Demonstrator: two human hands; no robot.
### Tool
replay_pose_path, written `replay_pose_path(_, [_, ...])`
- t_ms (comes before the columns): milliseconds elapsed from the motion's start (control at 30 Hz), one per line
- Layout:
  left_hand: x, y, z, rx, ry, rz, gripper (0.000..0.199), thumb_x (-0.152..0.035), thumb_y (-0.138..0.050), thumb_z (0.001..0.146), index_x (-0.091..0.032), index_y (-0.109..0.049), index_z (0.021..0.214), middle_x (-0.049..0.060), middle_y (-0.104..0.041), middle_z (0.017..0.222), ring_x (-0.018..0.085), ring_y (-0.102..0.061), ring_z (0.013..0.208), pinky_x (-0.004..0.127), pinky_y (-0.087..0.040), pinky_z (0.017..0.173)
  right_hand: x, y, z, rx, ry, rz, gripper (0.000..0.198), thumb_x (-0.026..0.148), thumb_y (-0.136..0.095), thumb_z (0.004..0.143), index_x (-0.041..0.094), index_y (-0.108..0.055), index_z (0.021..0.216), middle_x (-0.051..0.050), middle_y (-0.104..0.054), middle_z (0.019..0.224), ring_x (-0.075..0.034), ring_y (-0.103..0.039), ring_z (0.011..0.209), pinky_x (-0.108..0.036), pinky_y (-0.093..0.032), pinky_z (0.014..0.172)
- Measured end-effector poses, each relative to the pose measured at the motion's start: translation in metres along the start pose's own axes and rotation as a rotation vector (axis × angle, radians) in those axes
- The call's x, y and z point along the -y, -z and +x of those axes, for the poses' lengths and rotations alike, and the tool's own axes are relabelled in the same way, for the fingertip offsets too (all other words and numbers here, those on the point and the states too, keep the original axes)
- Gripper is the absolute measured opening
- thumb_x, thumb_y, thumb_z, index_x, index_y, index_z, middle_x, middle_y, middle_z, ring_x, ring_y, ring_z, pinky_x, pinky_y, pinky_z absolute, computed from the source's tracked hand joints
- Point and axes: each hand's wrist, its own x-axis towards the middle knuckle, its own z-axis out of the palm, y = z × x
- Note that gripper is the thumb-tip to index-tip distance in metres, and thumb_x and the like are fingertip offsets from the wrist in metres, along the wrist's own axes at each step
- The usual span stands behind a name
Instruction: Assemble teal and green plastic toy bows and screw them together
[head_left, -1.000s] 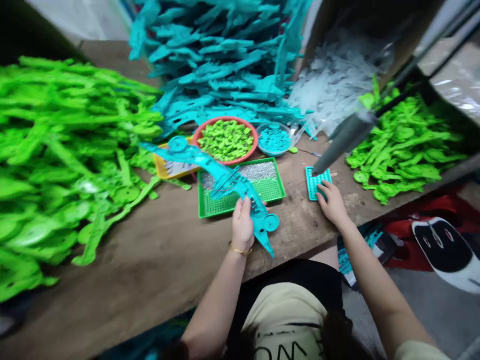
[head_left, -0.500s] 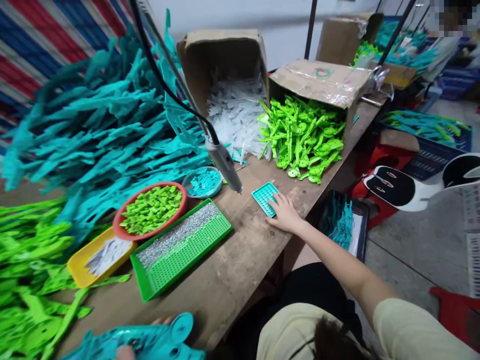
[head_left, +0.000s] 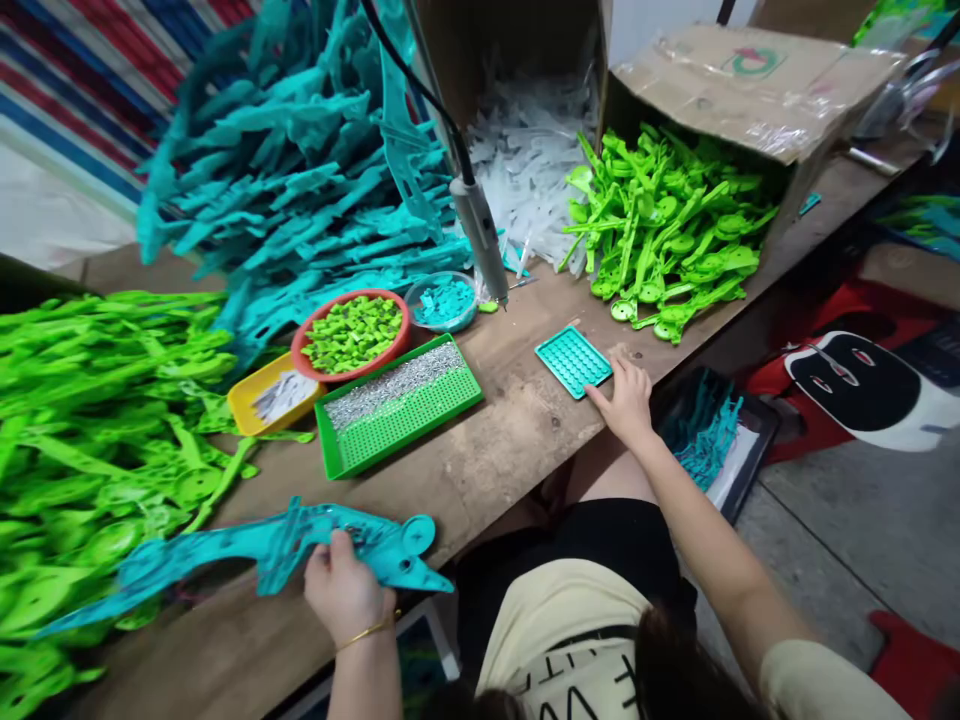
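My left hand (head_left: 346, 590) grips a long teal plastic part (head_left: 225, 548) with a tapering tail, a pointed head end and a round disc (head_left: 418, 535). The part is held just over the near edge of the bench, its tail reaching left over green parts. My right hand (head_left: 628, 397) pinches the near right corner of a small teal tray (head_left: 572, 358) with rows of round dimples. The tray lies on the bench top. An electric screwdriver (head_left: 480, 240) hangs tip down, to the left of the tray and behind it.
A green perforated tray (head_left: 405, 430) holds small metal screws. Near it are a red bowl (head_left: 300, 350) of green pieces, a yellow tray (head_left: 244, 408) and a clear tub (head_left: 452, 325) of teal bits. Piles of teal (head_left: 322, 190), green (head_left: 90, 420) and clear parts surround the bench.
The view has shifted left and down, bringing my left hand and the whole teal part into sight. My right hand has slid from on top of the dimpled tray to its near right corner.
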Motion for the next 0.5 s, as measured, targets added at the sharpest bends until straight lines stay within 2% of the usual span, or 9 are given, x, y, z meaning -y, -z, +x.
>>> replay_pose_path(100, [0.001, -0.008, -0.012, -0.083, 0.087, -0.057, 0.043, -0.05, -0.071, 0.055, -0.017, -0.053, 0.076, -0.006, -0.049, 0.066, 0.009, -0.045, 0.06, 0.025, -0.043, 0.058, -0.001, -0.001, 0.001, 0.019, -0.016, -0.019, 0.074, 0.063, -0.048, 0.086, 0.01, -0.047, 0.138, -0.022, -0.048, 0.14, -0.033, -0.04, 0.131, -0.055, -0.026, 0.111])
replay_pose_path(133, [-0.001, -0.01, -0.014, -0.073, 0.104, -0.058, 0.044, -0.05, -0.072, 0.055, -0.016, -0.054, 0.078, -0.006, -0.051, 0.067, 0.01, -0.047, 0.061, 0.027, -0.045, 0.06, -0.002, -0.001, 0.001, 0.027, -0.015, -0.02, 0.074, 0.063, -0.048, 0.086, 0.01, -0.047, 0.137, -0.022, -0.048, 0.14, -0.034, -0.039, 0.131, -0.055, -0.026, 0.111])
replay_pose_path(333, [-0.016, -0.011, -0.017, 0.105, 0.216, 0.018, 0.047, -0.051, -0.072, 0.053, -0.015, -0.058, 0.08, -0.006, -0.054, 0.059, 0.01, -0.046, 0.05, 0.024, -0.041, 0.048, -0.006, -0.002, 0.003, 0.02, -0.028, -0.029, 0.075, 0.065, -0.05, 0.084, 0.011, -0.049, 0.136, -0.022, -0.048, 0.14, -0.035, -0.038, 0.131, -0.057, -0.025, 0.111])
replay_pose_path(433, [-0.021, -0.008, -0.014, 0.185, 0.243, 0.186, 0.048, -0.054, -0.072, 0.054, -0.015, -0.06, 0.081, -0.004, -0.056, 0.052, 0.014, -0.05, 0.044, 0.028, -0.043, 0.044, -0.002, -0.003, 0.004, 0.047, -0.04, -0.027, 0.074, 0.063, -0.052, 0.084, 0.01, -0.05, 0.136, -0.021, -0.048, 0.141, -0.035, -0.039, 0.132, -0.055, -0.024, 0.113])
replay_pose_path(500, [-0.025, -0.004, -0.01, 0.244, 0.154, 0.39, 0.046, -0.057, -0.069, 0.06, -0.015, -0.061, 0.077, -0.003, -0.054, 0.047, 0.017, -0.052, 0.042, 0.03, -0.045, 0.041, 0.003, -0.003, 0.004, 0.057, -0.055, 0.021, 0.072, 0.06, -0.054, 0.084, 0.009, -0.051, 0.135, -0.021, -0.048, 0.142, -0.035, -0.038, 0.132, -0.056, -0.023, 0.113])
